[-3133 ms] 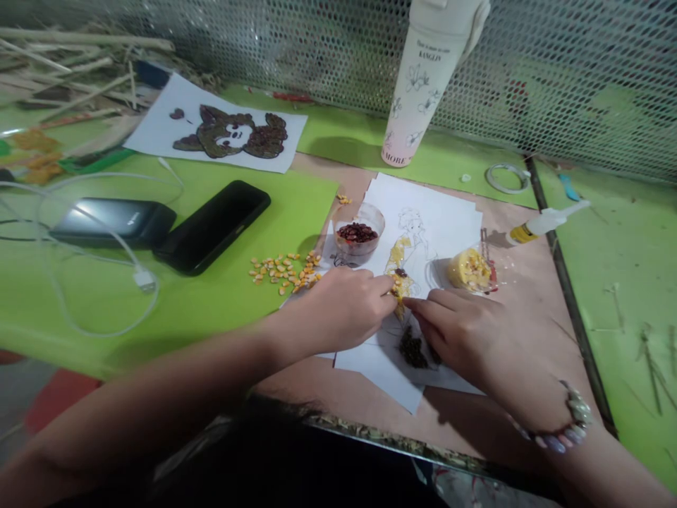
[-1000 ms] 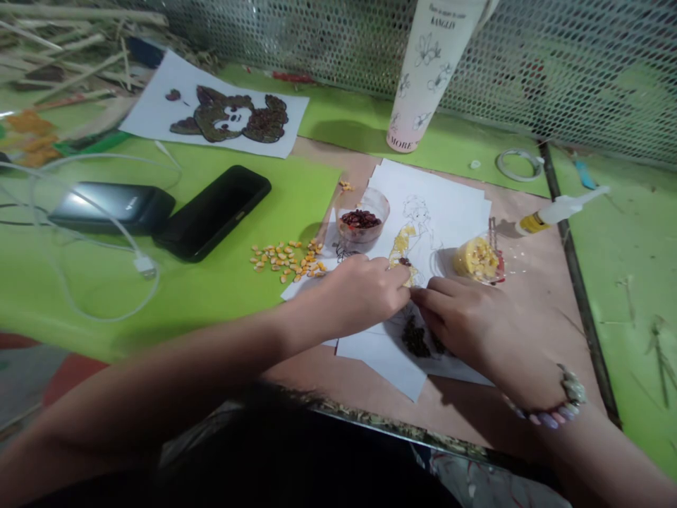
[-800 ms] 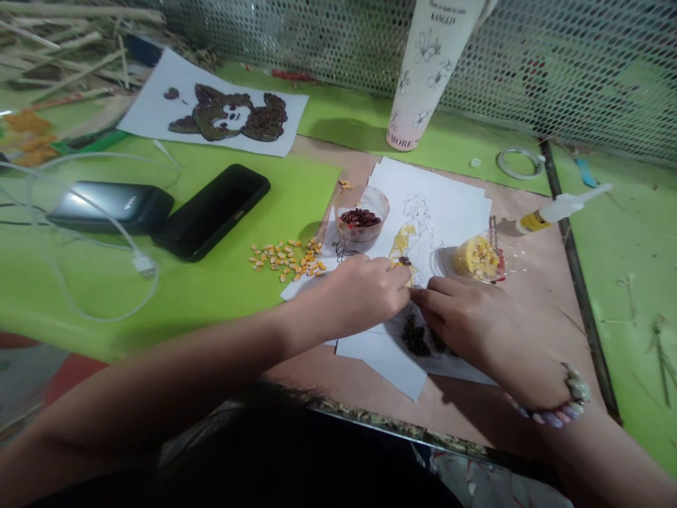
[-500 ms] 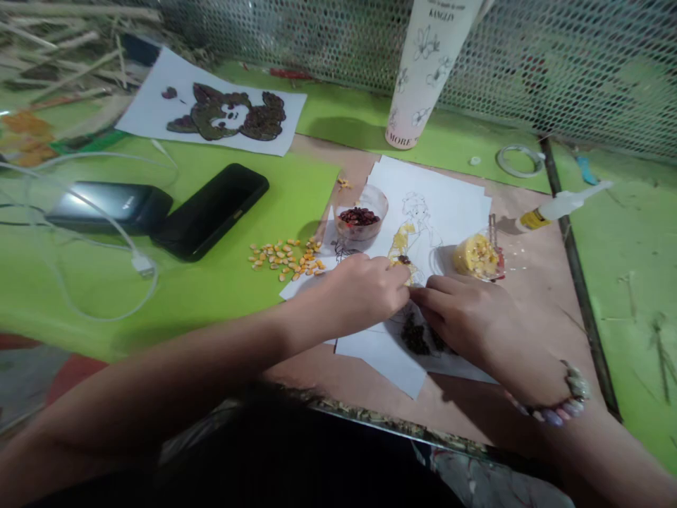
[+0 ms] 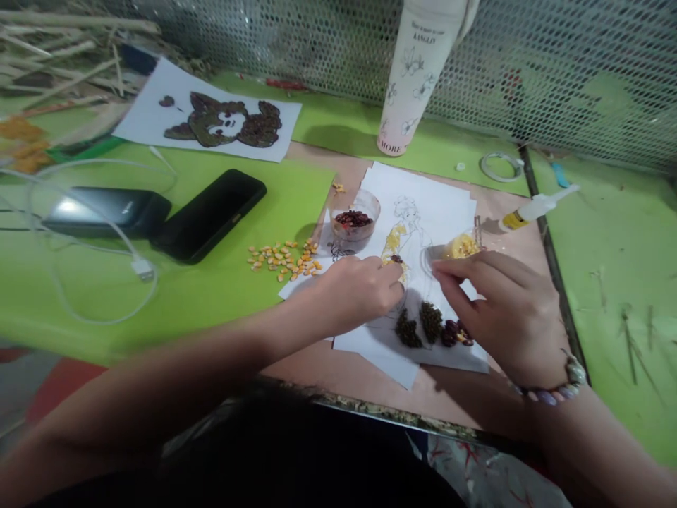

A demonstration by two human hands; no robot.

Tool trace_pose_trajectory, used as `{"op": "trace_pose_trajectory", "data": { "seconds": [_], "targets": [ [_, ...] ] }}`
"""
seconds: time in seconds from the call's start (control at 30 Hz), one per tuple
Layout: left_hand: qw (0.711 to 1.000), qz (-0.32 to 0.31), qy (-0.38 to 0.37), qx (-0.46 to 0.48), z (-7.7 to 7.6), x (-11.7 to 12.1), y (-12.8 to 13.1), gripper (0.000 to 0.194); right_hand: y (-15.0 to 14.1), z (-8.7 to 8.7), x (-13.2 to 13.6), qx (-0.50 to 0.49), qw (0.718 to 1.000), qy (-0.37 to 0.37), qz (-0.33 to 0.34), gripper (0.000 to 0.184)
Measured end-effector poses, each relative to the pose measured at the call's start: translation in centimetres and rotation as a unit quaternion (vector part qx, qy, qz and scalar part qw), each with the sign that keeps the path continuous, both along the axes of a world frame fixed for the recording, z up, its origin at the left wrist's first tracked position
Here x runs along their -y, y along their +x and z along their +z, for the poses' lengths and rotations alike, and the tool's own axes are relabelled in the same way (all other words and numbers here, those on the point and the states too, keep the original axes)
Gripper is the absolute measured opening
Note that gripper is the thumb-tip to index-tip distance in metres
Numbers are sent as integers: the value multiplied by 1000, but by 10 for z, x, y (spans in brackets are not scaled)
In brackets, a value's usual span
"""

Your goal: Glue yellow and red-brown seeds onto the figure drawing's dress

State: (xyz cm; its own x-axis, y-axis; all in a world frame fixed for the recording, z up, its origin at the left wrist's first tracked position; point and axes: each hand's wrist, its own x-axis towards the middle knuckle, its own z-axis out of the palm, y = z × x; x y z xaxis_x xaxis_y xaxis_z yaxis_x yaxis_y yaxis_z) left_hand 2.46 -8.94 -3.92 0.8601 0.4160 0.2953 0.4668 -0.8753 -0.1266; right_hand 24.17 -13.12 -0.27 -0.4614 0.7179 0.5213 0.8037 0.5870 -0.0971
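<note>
A white sheet with a line drawing of a figure (image 5: pixel 429 206) lies in front of me, partly filled with yellow kernels and dark bean patches (image 5: pixel 429 326). My left hand (image 5: pixel 355 295) rests on the sheet with its fingers curled, the fingertips pressed at the yellow patch. My right hand (image 5: pixel 506 305) hovers just above the sheet, its fingers pinched together beside the small cup of corn kernels (image 5: pixel 461 246). What the pinch holds is too small to see. A clear cup of red beans (image 5: pixel 353 222) stands at the sheet's left edge.
Loose corn kernels (image 5: pixel 283 257) lie on the green mat, with a black phone (image 5: pixel 209 215), a power bank (image 5: pixel 100 212) and a white cable (image 5: pixel 142 268) further left. A glue bottle (image 5: pixel 534 209), a tall white flask (image 5: pixel 415 77), a finished bean picture (image 5: pixel 222 123) and a mesh fence (image 5: pixel 571 70) sit behind.
My right hand has lifted off the lower part of the sheet and moved up toward the corn cup, uncovering more dark bean patches. My left hand has stayed in place.
</note>
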Motion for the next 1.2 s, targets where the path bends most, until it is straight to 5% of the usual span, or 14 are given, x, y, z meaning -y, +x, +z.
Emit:
{"op": "trace_pose_trajectory", "data": {
  "seconds": [0.17, 0.3, 0.47, 0.6, 0.73, 0.83, 0.93, 1.0, 1.1, 1.2],
  "targets": [
    [998, 43, -54, -4, 8, -3, -7, 15, 17, 11, -3, -40, 993, 62, -93, 7],
    [989, 62, -132, 21, 16, -3, -14, 13, 36, 24, -8, -42, 981, 17, -187, 17],
    [975, 38, -196, 94, 22, -1, -21, 23, 61, 29, -6, -64, 979, -14, -195, 24],
    [967, -7, -123, 224, 32, 0, -30, 30, 77, 27, -2, -89, 976, -50, -190, 30],
    [903, 24, 1, 428, 42, -2, -39, 19, 82, 36, -2, -122, 974, -63, -180, 32],
    [858, 100, 11, 503, 41, -13, -44, 19, 69, 53, 5, -159, 973, -71, -153, 27],
    [827, 204, -79, 517, 39, -29, -49, 28, 41, 75, 30, -192, 971, -97, -102, 22],
    [808, 268, -152, 502, 40, -38, -56, 31, 20, 88, 54, -249, 955, -163, 8, 14],
    [834, 296, -230, 406, 48, -45, -72, 25, -7, 97, 89, -310, 896, -240, 209, 23],
    [889, 297, -271, 219, 58, -43, -91, 23, -20, 94, 112, -264, 910, -214, 236, 33]
  ]
}}
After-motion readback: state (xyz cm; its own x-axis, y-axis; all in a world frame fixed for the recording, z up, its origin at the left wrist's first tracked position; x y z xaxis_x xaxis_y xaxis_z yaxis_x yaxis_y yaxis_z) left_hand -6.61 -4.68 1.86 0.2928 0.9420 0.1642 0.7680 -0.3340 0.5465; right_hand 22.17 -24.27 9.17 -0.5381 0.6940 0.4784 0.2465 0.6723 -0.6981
